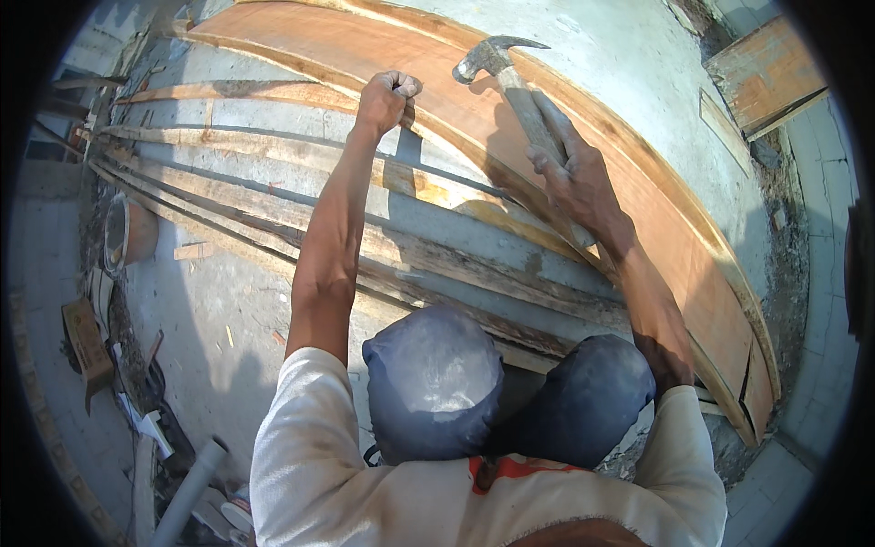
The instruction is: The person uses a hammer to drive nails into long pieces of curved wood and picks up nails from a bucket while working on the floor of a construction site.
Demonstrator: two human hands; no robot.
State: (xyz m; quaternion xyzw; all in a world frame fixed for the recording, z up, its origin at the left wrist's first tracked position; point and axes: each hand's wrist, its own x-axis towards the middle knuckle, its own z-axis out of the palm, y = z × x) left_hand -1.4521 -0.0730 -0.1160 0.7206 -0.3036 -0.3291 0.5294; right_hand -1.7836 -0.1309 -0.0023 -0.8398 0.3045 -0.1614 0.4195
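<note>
– from the head view, where are the edges around the hands?
– the near rail point(456, 146) of the long curved wooden panel point(679, 242) runs beneath the left hand point(389, 102) and on under the right hand point(576, 187). the far rail point(640, 139) curves past beyond both.
– any open room?
– yes, bare concrete floor point(629, 46) beyond the far rail, ahead of the right hand, and another stretch to the left of the left forearm. nearer than the hands it is tighter: long wooden strips point(264, 146) fan out there, and the knees point(436, 383) rise between the arms.
– how do the arms sit?
– the left reaches almost straight forward; the right angles forward and inward, its hand lower and nearer the body.
– and the grip?
– the right fingers wrap firmly round the handle of a claw hammer point(526, 108). its head is tilted up over the panel, between the hands and slightly ahead of the left one, claw pointing right.
– the left?
– curled into a loose fist at the near rail, thumb against fingers; i cannot tell if something small is pinched inside.
</note>
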